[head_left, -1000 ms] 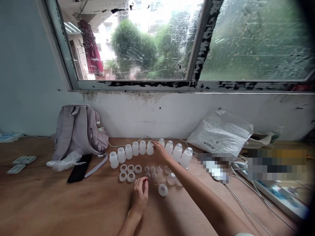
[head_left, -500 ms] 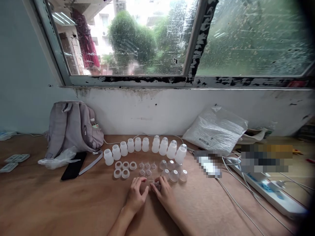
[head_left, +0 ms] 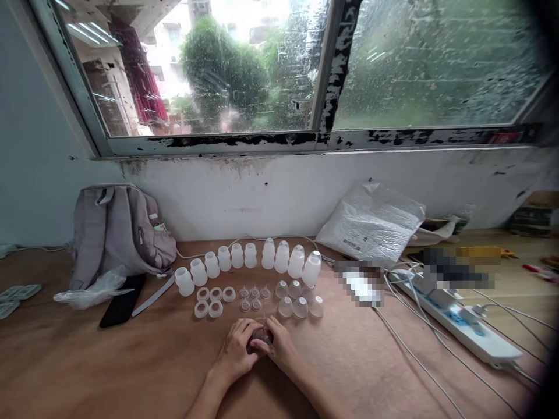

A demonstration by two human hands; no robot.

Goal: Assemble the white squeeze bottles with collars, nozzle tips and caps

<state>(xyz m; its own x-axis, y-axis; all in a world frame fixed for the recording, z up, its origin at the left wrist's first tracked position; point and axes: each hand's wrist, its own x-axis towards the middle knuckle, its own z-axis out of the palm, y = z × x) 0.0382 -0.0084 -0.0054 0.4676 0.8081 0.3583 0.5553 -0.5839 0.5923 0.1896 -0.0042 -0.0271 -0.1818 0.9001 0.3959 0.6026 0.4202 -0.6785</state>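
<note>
Translucent plastic, a small clear cap piece point(head_left: 261, 336), sits pinched between both hands: the left hand point(head_left: 236, 352) and right hand point(head_left: 282, 349) close their fingertips on it just above the brown wooden surface point(head_left: 109, 372). Beyond them stand a row of white plastic bottles point(head_left: 244, 259), white rings point(head_left: 212, 299) and clear domed caps point(head_left: 299, 299). A grey fabric backpack point(head_left: 117, 233) leans against the wall under the rain-streaked window point(head_left: 262, 70).

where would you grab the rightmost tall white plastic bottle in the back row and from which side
Grip the rightmost tall white plastic bottle around its body, coming from the right: it stands upright, a neighbouring bottle crowds its left, and clear caps sit in front.
</note>
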